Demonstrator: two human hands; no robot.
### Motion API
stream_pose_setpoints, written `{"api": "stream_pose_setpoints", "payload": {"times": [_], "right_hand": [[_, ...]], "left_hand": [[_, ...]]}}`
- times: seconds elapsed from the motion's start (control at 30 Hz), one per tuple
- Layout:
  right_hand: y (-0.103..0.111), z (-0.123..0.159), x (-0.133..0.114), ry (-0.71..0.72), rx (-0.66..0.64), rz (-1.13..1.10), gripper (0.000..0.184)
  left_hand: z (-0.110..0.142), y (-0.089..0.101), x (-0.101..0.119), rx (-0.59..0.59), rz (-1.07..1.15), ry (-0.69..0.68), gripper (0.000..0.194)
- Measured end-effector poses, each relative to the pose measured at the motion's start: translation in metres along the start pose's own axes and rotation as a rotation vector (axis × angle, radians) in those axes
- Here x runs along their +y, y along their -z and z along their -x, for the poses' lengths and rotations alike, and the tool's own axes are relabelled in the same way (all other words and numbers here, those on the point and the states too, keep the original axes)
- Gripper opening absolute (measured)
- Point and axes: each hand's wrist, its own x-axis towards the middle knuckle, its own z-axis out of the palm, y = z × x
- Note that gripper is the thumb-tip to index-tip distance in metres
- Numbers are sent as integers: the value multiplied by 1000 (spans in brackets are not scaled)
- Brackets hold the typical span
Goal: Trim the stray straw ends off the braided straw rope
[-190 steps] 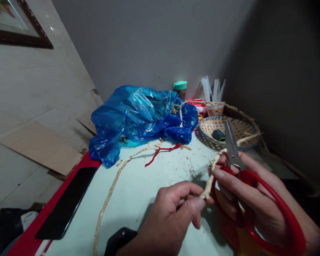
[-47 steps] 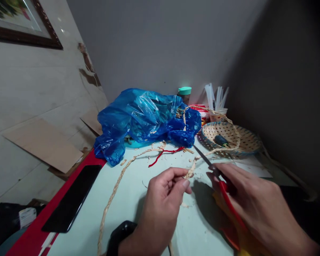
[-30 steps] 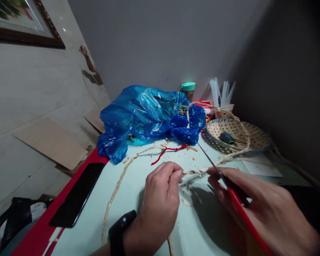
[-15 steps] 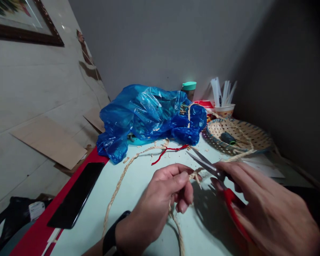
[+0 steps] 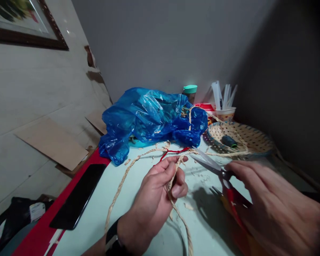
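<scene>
a grey wall (image 5: 162, 42) is seen behind a pale surface (image 5: 93, 213) in the head view. above the surface's middle, a braided cord (image 5: 178, 167) is pinched by the left hand (image 5: 155, 192); just right, scissors (image 5: 224, 175) are gripped by the right hand (image 5: 272, 199). probably light, flexible and fray-prone, the braided cord is best held by its tight plait.

At the back of the table (image 5: 96, 204), a crumpled blue plastic bag (image 5: 146, 113), with a teal-lidded jar (image 5: 190, 94) just behind. Farther right, a printed cup (image 5: 226, 114) of pale translucent sticks (image 5: 217, 94), and in front of it a shallow woven basket (image 5: 256, 142) holding a dark spool (image 5: 229, 141). Along the table's left side, a black phone (image 5: 78, 195). Upper left, a dark-framed picture (image 5: 29, 30) on pale tiles (image 5: 21, 92).
</scene>
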Motion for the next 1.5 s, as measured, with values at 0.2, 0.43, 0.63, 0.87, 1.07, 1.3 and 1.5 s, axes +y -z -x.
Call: {"api": "stream_pose_setpoints", "payload": {"times": [0.2,0.43,0.63,0.87,1.07,1.3,1.5], "right_hand": [[-3,2,5,59,-17,53,29],[-5,8,6,96,-29,18,30],[1,4,6,72,-45,2,30],[-8,10,15,157,7,-12,32],[-9,10,13,161,12,-17,32],[-6,9,11,227,19,-52,33],[-8,9,11,236,4,-38,33]], "left_hand": [[0,-1,3,-9,80,-70,7],[2,-3,1,-27,116,-28,7],[2,-3,0,-83,154,-14,15],[3,-3,-1,-94,153,-4,15],[2,-3,0,-82,190,16,17],[3,-6,4,-22,260,46,22],[3,-6,2,-33,264,58,22]]}}
